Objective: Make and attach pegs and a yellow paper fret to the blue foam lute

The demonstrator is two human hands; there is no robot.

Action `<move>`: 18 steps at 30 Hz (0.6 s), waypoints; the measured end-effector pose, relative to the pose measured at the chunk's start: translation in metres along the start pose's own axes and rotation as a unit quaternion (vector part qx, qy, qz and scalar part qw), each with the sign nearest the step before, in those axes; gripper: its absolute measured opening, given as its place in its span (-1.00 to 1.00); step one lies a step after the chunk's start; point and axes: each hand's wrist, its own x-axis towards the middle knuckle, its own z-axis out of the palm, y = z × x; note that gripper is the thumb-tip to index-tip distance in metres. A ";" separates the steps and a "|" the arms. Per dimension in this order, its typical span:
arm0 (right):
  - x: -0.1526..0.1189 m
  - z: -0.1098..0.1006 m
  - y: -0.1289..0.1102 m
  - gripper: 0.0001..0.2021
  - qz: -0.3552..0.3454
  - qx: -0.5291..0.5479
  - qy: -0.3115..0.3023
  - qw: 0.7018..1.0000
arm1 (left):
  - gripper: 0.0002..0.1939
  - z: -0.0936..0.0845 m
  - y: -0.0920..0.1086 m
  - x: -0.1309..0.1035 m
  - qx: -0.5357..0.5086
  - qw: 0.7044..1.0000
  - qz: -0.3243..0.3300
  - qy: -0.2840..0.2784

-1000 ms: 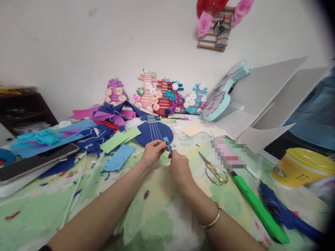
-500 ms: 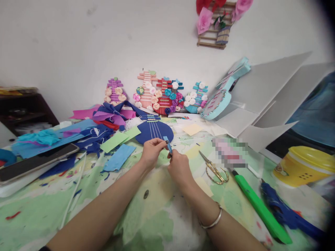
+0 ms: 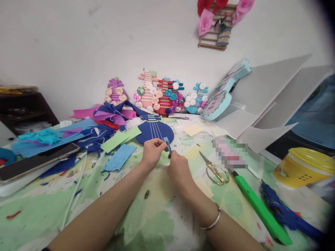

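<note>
Between my two hands is a small strip of light blue crepe paper (image 3: 168,143). My left hand (image 3: 152,153) pinches its upper part between thumb and fingers. My right hand (image 3: 180,170), fingers curled, grips the strip's lower end; the fingertips are mostly hidden. Just behind them lies a dark blue paper pipa (image 3: 154,130) with white strings, its lower edge partly covered by my left hand. To the left rest a flat blue crepe paper piece (image 3: 119,157) and light green paper strips (image 3: 117,140).
Gold-handled scissors (image 3: 214,170), a green utility knife (image 3: 261,207) and a blue glue gun (image 3: 288,211) lie at the right, near a yellow tub (image 3: 303,167). Flower-trimmed paper pipas (image 3: 164,96) stand against the wall. A phone (image 3: 39,162) and coloured paper scraps lie left.
My fingers have shifted slightly on the light blue crepe paper strip, which stays between both hands. The other things on the table have not moved.
</note>
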 end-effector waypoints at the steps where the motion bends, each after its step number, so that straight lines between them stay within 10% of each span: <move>1: 0.000 0.000 0.000 -0.72 -0.001 -0.003 -0.001 1.000 | -0.90 0.000 0.001 -0.001 0.004 1.000 0.002 0.002; 18: 0.001 0.002 0.001 -0.70 -0.023 0.096 0.038 0.994 | -0.86 0.000 -0.016 0.005 -0.137 0.990 -0.010 -0.029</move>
